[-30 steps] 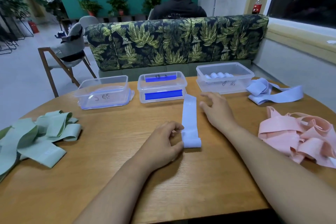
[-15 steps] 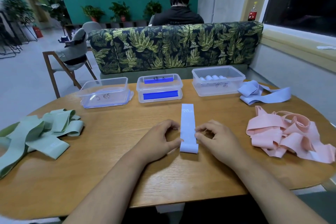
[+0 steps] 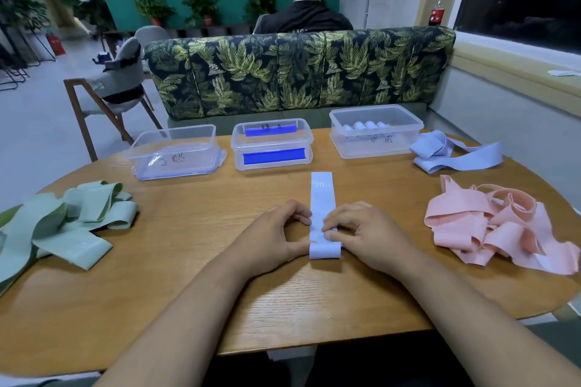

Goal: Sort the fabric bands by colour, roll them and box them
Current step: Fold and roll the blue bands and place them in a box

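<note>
Head view: at a round wooden table point(image 3: 195, 286), I work on a pale blue fabric band point(image 3: 321, 202) that lies flat near the table's middle, running straight from my hands toward the far edge. Its near end is turned up into a small roll. My left hand point(image 3: 274, 237) has its fingers curled at the band's left edge, with the thumb against the left end of the roll. My right hand point(image 3: 364, 237) is curled too, its fingertips point(image 3: 328, 229) pressing down on the band just behind the roll. Both hands grip the band.

Three clear plastic boxes stand in a row along the far edge. The left box point(image 3: 176, 151) sits on its lid, the middle box point(image 3: 272, 144) shows blue strips on its front and back walls, and the right box point(image 3: 375, 135) holds a line of rolled blue bands point(image 3: 364, 126).

A loose heap of blue bands point(image 3: 452, 154) lies just beside the right box, at the far right edge. A tangle of pink bands point(image 3: 490, 229) covers the right edge of the table. Green bands point(image 3: 66, 226) are spread along the left edge, some hanging over it.

Beyond the table stands a sofa point(image 3: 298, 72) in a leaf print, and a person in a white cap point(image 3: 309, 6) sits behind it, facing away. A wooden chair point(image 3: 110, 88) stands to the left, and a red-labelled bottle point(image 3: 437, 12) rests on the window ledge at right.
</note>
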A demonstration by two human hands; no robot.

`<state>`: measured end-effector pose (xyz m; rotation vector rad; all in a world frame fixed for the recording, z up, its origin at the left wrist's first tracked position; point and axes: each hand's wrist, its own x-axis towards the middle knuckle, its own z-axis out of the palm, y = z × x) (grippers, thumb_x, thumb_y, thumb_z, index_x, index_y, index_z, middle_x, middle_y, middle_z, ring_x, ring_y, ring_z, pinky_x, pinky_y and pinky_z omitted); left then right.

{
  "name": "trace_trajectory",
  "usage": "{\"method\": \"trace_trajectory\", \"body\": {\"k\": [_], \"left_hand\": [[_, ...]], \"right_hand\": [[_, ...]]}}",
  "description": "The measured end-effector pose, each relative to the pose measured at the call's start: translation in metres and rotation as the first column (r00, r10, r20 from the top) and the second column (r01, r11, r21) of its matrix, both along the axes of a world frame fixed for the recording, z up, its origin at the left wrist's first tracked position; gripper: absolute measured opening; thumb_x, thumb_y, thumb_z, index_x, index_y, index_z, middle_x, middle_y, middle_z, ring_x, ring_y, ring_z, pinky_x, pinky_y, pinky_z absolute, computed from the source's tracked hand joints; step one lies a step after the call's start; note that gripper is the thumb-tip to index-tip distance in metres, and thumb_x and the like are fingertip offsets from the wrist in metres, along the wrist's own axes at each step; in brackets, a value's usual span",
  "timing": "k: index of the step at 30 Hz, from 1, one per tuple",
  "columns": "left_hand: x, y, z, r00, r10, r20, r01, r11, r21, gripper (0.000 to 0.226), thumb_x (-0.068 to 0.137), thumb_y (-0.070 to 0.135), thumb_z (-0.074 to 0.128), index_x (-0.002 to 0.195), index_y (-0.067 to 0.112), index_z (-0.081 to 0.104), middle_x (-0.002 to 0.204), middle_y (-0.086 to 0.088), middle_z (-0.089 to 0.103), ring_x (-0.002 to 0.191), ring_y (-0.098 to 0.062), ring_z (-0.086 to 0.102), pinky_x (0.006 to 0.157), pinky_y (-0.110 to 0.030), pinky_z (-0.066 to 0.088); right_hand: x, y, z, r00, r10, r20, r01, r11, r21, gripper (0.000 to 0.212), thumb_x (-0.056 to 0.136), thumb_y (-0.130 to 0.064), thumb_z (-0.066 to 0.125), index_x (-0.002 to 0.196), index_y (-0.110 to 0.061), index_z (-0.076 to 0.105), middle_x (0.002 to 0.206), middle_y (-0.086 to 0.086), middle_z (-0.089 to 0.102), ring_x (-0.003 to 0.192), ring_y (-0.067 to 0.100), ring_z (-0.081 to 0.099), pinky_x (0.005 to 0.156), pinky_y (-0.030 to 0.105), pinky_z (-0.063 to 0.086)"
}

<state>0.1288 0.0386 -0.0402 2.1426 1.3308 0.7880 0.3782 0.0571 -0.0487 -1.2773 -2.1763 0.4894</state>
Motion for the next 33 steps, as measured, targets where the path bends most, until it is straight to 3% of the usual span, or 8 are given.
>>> {"method": "trace_trajectory", "body": {"k": [5, 9, 14, 18, 21, 28, 33], "left_hand": [[0.001, 0.0, 0.001, 1.0, -0.003, 0.012, 0.003, 1.0, -0.001, 0.042, 0.084, 0.043, 0.086, 0.119, 0.039, 0.062, 0.116, 0.024, 0.069, 0.118, -0.001, 0.061, 0.101, -0.023, 0.048], [0.001, -0.001, 0.003, 0.998, -0.011, 0.059, 0.012, 1.0, -0.014, 0.025, 0.095, 0.036, 0.076, 0.117, 0.037, 0.064, 0.114, 0.022, 0.071, 0.116, -0.001, 0.061, 0.096, -0.02, 0.047], [0.001, -0.003, 0.004, 0.999, -0.028, 0.018, 0.027, 0.999, 0.032, 0.017, 0.098, 0.023, 0.072, 0.111, 0.033, 0.068, 0.107, 0.028, 0.067, 0.106, 0.001, 0.06, 0.086, -0.009, 0.039], [0.005, -0.002, 0.005, 0.997, 0.005, 0.072, -0.013, 0.994, 0.105, 0.015, 0.095, 0.02, 0.075, 0.104, 0.03, 0.069, 0.103, 0.02, 0.068, 0.107, -0.005, 0.062, 0.088, -0.013, 0.045], [0.011, -0.001, 0.003, 0.998, 0.058, -0.002, -0.056, 0.981, 0.187, 0.011, 0.095, 0.027, 0.074, 0.1, 0.033, 0.067, 0.1, 0.021, 0.066, 0.103, -0.003, 0.06, 0.084, -0.024, 0.05], [0.014, 0.001, 0.0, 0.997, 0.081, -0.016, -0.075, 0.965, 0.25, 0.008, 0.095, 0.025, 0.069, 0.095, 0.033, 0.068, 0.095, 0.02, 0.065, 0.099, -0.004, 0.058, 0.083, -0.036, 0.052], [0.001, 0.008, -0.005, 0.98, 0.024, -0.198, 0.047, 0.937, 0.346, 0.005, 0.098, 0.026, 0.063, 0.1, 0.03, 0.065, 0.106, 0.017, 0.062, 0.103, -0.01, 0.054, 0.09, -0.04, 0.049]], "right_hand": [[-0.001, -0.008, 0.002, 0.992, -0.017, -0.125, 0.014, 0.999, -0.029, 0.012, 0.092, -0.025, 0.077, 0.092, -0.037, 0.078, 0.099, -0.024, 0.074, 0.103, 0.005, 0.062, 0.094, 0.041, 0.051], [0.0, -0.011, 0.008, 0.957, -0.053, -0.284, 0.011, 0.989, -0.147, 0.011, 0.091, -0.021, 0.079, 0.089, -0.032, 0.081, 0.097, -0.013, 0.078, 0.097, 0.01, 0.07, 0.094, 0.043, 0.055], [0.001, -0.013, 0.012, 0.922, -0.111, -0.371, 0.027, 0.974, -0.225, 0.01, 0.091, -0.019, 0.082, 0.09, -0.028, 0.083, 0.096, -0.016, 0.079, 0.096, 0.003, 0.072, 0.092, 0.026, 0.054], [0.0, -0.014, 0.014, 0.91, -0.107, -0.4, 0.008, 0.971, -0.239, 0.009, 0.09, -0.018, 0.083, 0.091, -0.027, 0.084, 0.096, -0.016, 0.08, 0.096, 0.002, 0.073, 0.086, 0.014, 0.051], [-0.001, -0.014, 0.017, 0.907, -0.107, -0.408, -0.003, 0.965, -0.261, 0.008, 0.091, -0.017, 0.082, 0.092, -0.025, 0.084, 0.096, -0.014, 0.08, 0.095, 0.002, 0.073, 0.084, 0.013, 0.05], [0.0, -0.015, 0.018, 0.881, -0.127, -0.456, -0.03, 0.946, -0.322, 0.006, 0.093, -0.019, 0.081, 0.096, -0.023, 0.084, 0.097, -0.01, 0.081, 0.094, 0.003, 0.074, 0.08, 0.01, 0.048], [0.004, -0.01, 0.017, 0.814, -0.197, -0.546, 0.035, 0.955, -0.294, 0.007, 0.097, -0.017, 0.075, 0.098, -0.022, 0.081, 0.096, -0.006, 0.08, 0.089, 0.004, 0.07, 0.084, 0.016, 0.051]]}}
